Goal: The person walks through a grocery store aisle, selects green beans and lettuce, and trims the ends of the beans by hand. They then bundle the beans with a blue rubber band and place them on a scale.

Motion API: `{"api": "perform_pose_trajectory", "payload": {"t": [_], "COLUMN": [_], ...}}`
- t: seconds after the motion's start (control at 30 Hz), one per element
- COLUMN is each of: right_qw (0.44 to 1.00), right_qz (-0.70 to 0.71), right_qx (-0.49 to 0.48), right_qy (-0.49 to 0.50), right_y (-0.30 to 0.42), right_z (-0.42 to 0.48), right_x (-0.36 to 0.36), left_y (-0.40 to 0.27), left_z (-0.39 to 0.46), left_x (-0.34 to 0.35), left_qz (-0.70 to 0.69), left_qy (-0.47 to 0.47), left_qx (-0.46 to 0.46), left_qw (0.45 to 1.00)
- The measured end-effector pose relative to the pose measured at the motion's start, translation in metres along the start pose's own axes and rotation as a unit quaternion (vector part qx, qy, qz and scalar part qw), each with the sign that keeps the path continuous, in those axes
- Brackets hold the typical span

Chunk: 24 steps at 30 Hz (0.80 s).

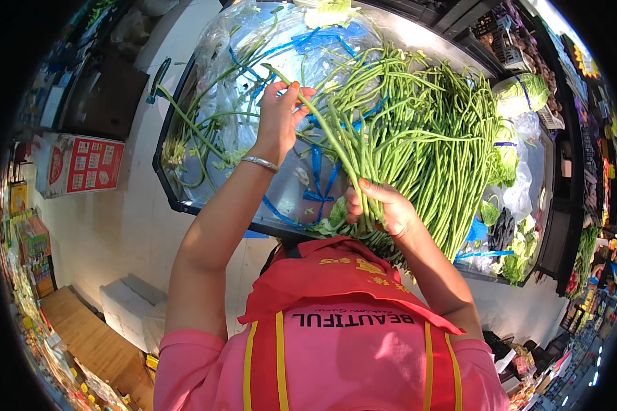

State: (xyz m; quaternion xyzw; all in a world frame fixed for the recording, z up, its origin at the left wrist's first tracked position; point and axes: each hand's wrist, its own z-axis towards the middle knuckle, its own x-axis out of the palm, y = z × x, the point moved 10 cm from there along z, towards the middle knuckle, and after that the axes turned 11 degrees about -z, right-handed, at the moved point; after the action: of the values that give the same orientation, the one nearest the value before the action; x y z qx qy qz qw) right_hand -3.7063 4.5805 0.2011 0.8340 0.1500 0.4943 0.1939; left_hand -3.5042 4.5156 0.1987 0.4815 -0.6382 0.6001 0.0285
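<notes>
My right hand is closed around the lower ends of a bunch of yardlong beans, low over the near rim of a dark-edged metal cart. One long bean slants up from that bunch, and my left hand pinches it near its upper end between thumb and fingers. A large heap of yardlong beans lies just beyond and to the right of my right hand. Stray beans are scattered on the cart's left side. Part of my right palm is hidden by the beans.
Clear plastic film and blue tie strips lie in the cart. Wrapped cabbages sit at its right end, with loose leaves nearer. A red-and-white carton stands left, and a white box is on the floor.
</notes>
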Motion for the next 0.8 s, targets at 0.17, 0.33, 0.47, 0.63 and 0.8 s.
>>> {"api": "perform_pose_trajectory", "payload": {"t": [0.17, 0.33, 0.47, 0.63, 0.8], "right_qw": [0.994, 0.936, 0.858, 0.885, 0.916], "right_qz": [0.097, 0.142, 0.113, -0.124, -0.217], "right_qx": [-0.007, -0.310, -0.466, -0.421, -0.232], "right_qy": [0.049, 0.087, 0.186, -0.158, -0.247], "right_y": [0.014, 0.178, 0.247, 0.213, 0.159], "right_z": [-0.006, -0.099, -0.155, -0.117, -0.075], "right_x": [0.004, -0.004, 0.042, -0.052, -0.088], "left_y": [0.018, -0.004, 0.005, 0.097, 0.074], "left_z": [0.003, 0.032, 0.030, -0.016, -0.039], "left_x": [0.006, -0.099, -0.079, -0.017, 0.021], "left_qz": [0.049, 0.283, 0.518, 0.599, 0.560], "left_qy": [0.093, -0.001, 0.117, 0.313, 0.396], "left_qx": [-0.079, 0.001, 0.256, 0.265, 0.340], "left_qw": [0.991, 0.959, 0.808, 0.687, 0.644]}}
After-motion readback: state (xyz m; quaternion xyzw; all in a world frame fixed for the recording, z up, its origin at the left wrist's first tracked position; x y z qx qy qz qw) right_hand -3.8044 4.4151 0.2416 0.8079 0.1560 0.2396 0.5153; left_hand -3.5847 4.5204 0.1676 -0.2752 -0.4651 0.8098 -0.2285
